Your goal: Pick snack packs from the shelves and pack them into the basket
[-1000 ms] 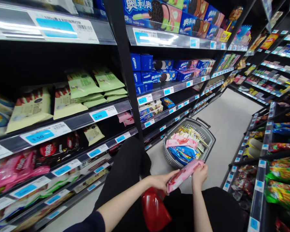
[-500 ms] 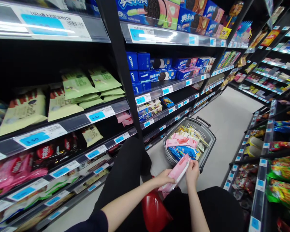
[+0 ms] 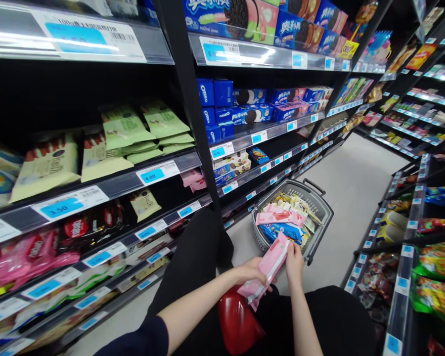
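Note:
A long pink snack packet is held between my two hands, low in front of me and over the near edge of the basket. My left hand is closed around its lower left side. On the upper right edge, my right hand pinches the wrapper. Just beyond, a grey plastic basket stands on the floor. In it lie another pink packet, a blue packet and several cream and yellow packets.
Black shelves with blue Oreo boxes and light green packets line the left. A red seat is between my legs. More shelves with green snack bags stand at the right. The grey floor runs between them.
The pink packet has turned slightly in my hands, showing more of its pale side, and its lower end sits lower. The view has shifted slightly.

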The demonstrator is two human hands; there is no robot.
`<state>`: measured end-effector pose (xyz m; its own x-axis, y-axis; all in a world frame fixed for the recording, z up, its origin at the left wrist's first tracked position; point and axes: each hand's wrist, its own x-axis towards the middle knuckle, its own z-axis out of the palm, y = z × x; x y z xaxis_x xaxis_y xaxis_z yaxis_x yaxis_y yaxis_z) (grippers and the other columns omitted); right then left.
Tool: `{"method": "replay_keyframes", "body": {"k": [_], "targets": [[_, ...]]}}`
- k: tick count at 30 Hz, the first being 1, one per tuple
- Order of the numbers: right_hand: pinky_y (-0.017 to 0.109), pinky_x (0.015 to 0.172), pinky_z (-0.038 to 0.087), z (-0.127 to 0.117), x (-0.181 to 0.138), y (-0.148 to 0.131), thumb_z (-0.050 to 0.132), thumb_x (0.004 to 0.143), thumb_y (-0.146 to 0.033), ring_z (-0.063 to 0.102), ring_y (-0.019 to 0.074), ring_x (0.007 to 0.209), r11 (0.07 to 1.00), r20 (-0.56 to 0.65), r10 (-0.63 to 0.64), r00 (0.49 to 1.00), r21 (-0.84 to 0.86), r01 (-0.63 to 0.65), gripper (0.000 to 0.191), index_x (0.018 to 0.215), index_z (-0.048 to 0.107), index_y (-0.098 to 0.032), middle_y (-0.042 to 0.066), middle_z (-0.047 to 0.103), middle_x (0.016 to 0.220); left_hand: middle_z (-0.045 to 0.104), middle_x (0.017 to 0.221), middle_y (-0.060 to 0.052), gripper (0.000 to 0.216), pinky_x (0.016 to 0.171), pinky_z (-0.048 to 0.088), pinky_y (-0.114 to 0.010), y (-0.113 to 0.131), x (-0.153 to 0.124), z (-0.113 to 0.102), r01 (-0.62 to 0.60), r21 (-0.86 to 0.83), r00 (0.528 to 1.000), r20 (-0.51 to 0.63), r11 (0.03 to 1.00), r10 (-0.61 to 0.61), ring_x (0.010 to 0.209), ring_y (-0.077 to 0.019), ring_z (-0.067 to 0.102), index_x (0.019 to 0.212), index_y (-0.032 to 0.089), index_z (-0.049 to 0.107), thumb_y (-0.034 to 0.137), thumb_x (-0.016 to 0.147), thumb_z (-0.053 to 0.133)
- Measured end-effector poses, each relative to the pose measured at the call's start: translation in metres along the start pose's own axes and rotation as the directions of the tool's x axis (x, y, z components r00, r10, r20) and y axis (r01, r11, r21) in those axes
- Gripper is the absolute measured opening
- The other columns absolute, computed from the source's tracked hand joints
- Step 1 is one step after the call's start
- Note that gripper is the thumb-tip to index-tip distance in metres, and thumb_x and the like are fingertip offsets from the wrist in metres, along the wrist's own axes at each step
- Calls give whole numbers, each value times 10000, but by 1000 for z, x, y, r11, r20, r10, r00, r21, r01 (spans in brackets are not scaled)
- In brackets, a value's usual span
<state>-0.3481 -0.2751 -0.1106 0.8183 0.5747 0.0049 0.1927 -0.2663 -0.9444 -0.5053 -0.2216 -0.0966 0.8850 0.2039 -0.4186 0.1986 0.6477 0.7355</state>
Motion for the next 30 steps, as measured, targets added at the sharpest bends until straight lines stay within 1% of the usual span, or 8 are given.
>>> {"method": "replay_keyframes", "body": {"k": [2, 5, 13, 17, 21, 24, 27, 30], "targets": [[308, 682, 431, 1, 0, 2, 412, 788, -515, 569, 204, 745, 996, 44, 4, 999, 87, -8, 409, 854, 592, -154, 53, 626, 772, 687, 723, -57, 452, 624, 531, -365, -1, 1, -1, -24, 55, 999, -22, 998, 25, 649, -247, 664, 853, 128, 671, 72, 415, 768], [259, 620, 426, 2, 0, 2, 557, 709, -506, 541, 160, 669, 978, 78, 11, 997, 209, -27, 364, 788, 596, -152, 2, 601, 695, 686, 703, -52, 346, 648, 529, -387, -2, 1, -1, -41, 93, 998, -37, 995, 44, 633, -245, 660, 774, 128, 678, 116, 445, 781], [206, 434, 344, -4, 1, 4, 657, 620, -462, 399, 81, 446, 886, 114, 140, 983, 428, -176, 334, 599, 504, -166, -75, 430, 493, 684, 766, -21, 454, 671, 525, -348, 10, -8, -3, 6, 115, 998, 65, 993, -14, 658, -205, 652, 895, 159, 663, 214, 474, 825], [201, 372, 310, -13, 6, 8, 663, 578, -452, 376, 72, 384, 851, 24, 243, 970, 475, -225, 328, 598, 490, -175, -88, 410, 447, 671, 816, -1, 625, 639, 509, -291, 17, -6, -7, 4, 120, 995, 102, 993, -16, 706, -187, 644, 1012, 185, 625, 145, 422, 829], [190, 301, 232, -27, 14, 15, 671, 550, -427, 326, 60, 319, 822, -75, 330, 941, 513, -247, 313, 631, 493, -183, -101, 405, 416, 648, 755, 25, 478, 565, 455, -176, 20, -4, -14, -36, 91, 998, 51, 995, 32, 672, -116, 598, 857, 155, 668, 92, 403, 803], [198, 290, 266, -36, 17, 17, 668, 556, -414, 354, 70, 311, 804, -123, 366, 923, 540, -247, 307, 661, 488, -189, -100, 422, 420, 670, 835, -18, 536, 617, 470, -187, 23, -5, -18, -58, -43, 996, 67, 997, 60, 712, -123, 614, 935, 138, 672, 90, 416, 798], [219, 345, 383, -42, 19, 17, 650, 581, -423, 451, 91, 368, 790, -164, 378, 911, 570, -225, 314, 698, 457, -204, -92, 470, 466, 678, 903, -77, 604, 681, 494, -245, 23, -3, -18, -179, -141, 983, -76, 974, 169, 769, -169, 642, 1028, 123, 643, 117, 446, 804], [230, 417, 462, -47, 21, 12, 665, 571, -421, 505, 92, 425, 782, -150, 375, 915, 581, -225, 334, 697, 439, -209, -94, 500, 502, 671, 738, -64, 437, 622, 500, -259, 18, 4, -20, -280, -97, 909, -348, 955, 231, 650, -164, 640, 911, 84, 646, 196, 512, 785]]}}
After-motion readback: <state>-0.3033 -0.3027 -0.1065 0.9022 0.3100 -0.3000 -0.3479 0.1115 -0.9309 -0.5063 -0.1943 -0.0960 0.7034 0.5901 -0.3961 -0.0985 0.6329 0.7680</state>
